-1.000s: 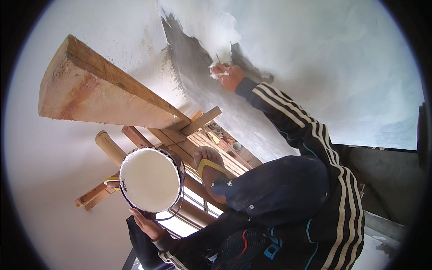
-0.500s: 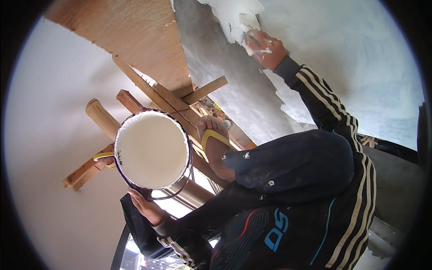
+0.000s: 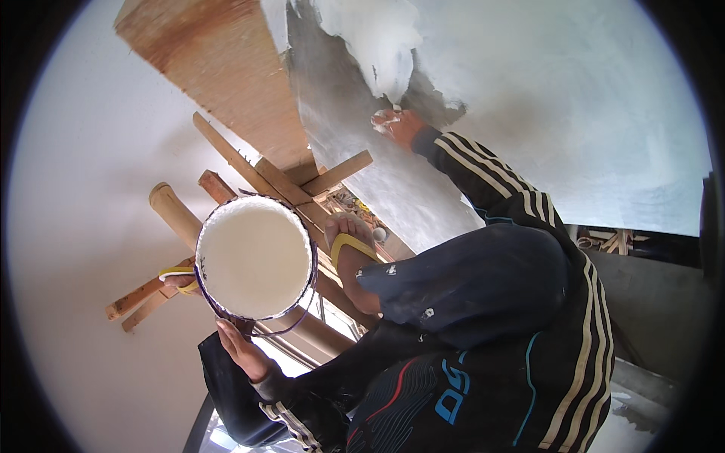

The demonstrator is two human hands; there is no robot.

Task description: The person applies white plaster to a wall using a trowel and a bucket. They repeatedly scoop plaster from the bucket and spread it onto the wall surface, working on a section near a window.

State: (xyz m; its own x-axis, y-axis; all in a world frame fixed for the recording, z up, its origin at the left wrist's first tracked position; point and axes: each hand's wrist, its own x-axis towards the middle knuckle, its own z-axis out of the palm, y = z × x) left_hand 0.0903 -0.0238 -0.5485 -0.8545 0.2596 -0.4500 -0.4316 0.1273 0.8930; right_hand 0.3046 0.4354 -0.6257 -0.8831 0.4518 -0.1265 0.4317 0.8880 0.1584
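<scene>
A round bucket of smooth white putty or paint, its rim crusted white, sits left of centre. My left hand steadies it, fingers against its near side; the fingertips are partly hidden. My right hand, smeared with white, is raised to the grey wall surface. Its fingers are closed on a putty knife, mostly hidden, with a pale bit showing at the fingers. Above the hand, a wet white patch with ragged edges covers part of the grey.
My feet in yellow-strapped flip-flops stand on wooden beams and poles, high above the floor. A plywood sheet slants at upper left beside a white wall. Some nails stick up from one beam.
My right hand has moved down and left along the surface, and the white patch now reaches down to it. The bucket and my left hand have barely shifted.
</scene>
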